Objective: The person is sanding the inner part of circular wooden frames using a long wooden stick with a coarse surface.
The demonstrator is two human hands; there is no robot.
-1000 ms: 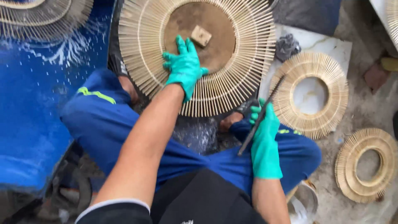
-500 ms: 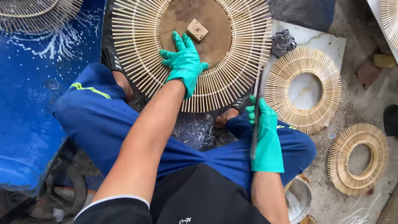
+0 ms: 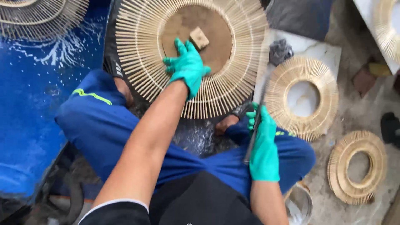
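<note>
Sunburst disc of pale bamboo sticks around a brown round centre board (image 3: 233,79) lies flat directly under and ahead of the left hand, propped across the seated person's knees. It is the largest item in view. Blue tarpaulin sheet (image 3: 29,125), spattered with white, spreads well out to the left of the left hand, with part of a second bamboo-stick disc (image 3: 41,21) resting on its far edge. Blue trousers with a yellow-green stripe (image 3: 104,125) fill the space below both hands.

Medium bamboo-stick ring with an open centre (image 3: 302,98) lies just to the right of the right hand, on a white slab (image 3: 316,50). Smaller double bamboo ring (image 3: 357,166) lies further right and nearer the person, on the grey floor, apart from the medium ring.

Left hand (image 3: 187,66), in a green rubber glove, is spread flat, palm down, pressing on the disc where the sticks meet the centre board; it grips nothing. Right hand (image 3: 262,146), also green-gloved, is closed around a thin dark rod-like tool (image 3: 255,125), whose tip reaches up toward the disc's right rim. Small tan wooden block (image 3: 199,37) sits on the centre board just beyond the left fingertips. Contact between the two cannot be confirmed.
</note>
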